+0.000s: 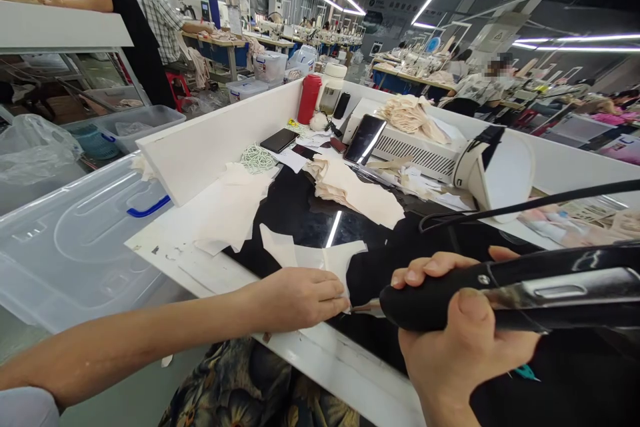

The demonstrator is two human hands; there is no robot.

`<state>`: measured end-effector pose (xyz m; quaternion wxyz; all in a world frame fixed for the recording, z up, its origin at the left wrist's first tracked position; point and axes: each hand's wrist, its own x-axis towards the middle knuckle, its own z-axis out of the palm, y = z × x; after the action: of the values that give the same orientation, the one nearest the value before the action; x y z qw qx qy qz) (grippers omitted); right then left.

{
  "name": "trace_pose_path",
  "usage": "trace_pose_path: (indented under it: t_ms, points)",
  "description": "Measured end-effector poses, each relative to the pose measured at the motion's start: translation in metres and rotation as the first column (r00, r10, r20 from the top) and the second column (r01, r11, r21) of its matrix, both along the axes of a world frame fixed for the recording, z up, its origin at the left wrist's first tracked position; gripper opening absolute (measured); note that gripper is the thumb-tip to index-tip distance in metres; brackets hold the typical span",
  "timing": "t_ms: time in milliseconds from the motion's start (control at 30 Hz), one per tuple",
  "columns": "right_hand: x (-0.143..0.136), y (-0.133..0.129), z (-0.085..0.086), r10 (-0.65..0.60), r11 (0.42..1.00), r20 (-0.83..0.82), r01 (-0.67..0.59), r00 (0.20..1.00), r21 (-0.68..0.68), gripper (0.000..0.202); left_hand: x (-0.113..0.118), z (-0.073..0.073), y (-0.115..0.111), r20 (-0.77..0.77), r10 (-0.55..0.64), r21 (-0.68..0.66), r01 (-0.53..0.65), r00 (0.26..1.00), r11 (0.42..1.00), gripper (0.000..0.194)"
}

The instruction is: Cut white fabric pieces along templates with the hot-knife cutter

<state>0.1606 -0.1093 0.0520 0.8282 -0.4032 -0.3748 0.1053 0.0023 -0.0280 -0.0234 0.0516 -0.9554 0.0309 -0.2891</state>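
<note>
My right hand (460,320) is wrapped round a black handheld tool (565,287) with a silver panel and a cable. The tool's thin metal tip touches or nearly touches the near end of a cream fabric piece (310,257) on the black work surface. At that same end, my left hand (300,297) lies with its fingers pressed together over the fabric's edge. Beyond them sits a stack of cream fabric pieces (355,190). More cream fabric (235,207) lies on the table's left part.
Low white walls (225,133) edge the table. At the back are a red bottle (309,99), a phone (365,139), a white vented box (415,155) and a lamp-like white cone (505,173). The black cable (565,199) crosses the right side. A clear plastic bin (90,233) stands left.
</note>
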Motion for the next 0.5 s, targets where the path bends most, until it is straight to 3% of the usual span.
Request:
trace_pose_path:
  t_ms: [500]
  points:
    - [0.0044,-0.0025,-0.0041,0.017,1.0,0.015,-0.017,1.0,0.0,0.047,-0.0004,0.0042,-0.0007,-0.008,0.006,0.014,-0.006,1.0,1.0,0.019]
